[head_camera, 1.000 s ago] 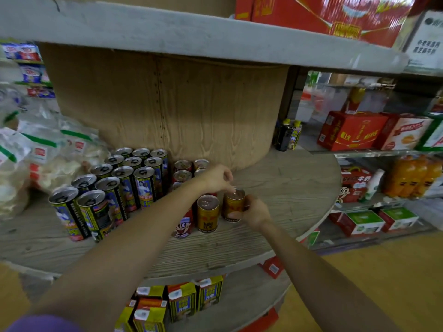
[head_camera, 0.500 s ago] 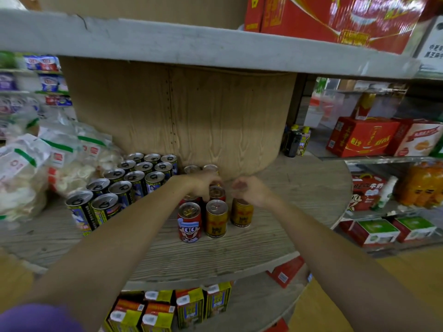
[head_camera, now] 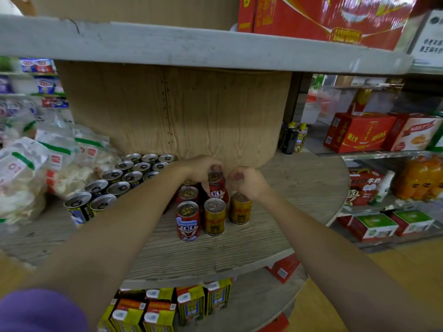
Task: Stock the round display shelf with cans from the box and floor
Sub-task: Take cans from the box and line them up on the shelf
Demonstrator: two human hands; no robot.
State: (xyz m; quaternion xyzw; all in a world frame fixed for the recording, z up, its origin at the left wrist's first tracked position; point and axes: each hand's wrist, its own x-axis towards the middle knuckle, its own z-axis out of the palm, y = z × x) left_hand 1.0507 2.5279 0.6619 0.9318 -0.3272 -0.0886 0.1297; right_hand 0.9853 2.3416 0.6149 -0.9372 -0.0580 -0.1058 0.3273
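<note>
Head view, down onto near shelf (head_camera: 239, 255)

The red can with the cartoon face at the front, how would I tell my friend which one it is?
Find the round wooden shelf under the big wooden drum. In the small cluster of cans between the two arms, look at the front row. The red can stands leftmost there, showing a smiling cartoon face with a blue-and-white cap, while its two neighbours are gold.
</note>
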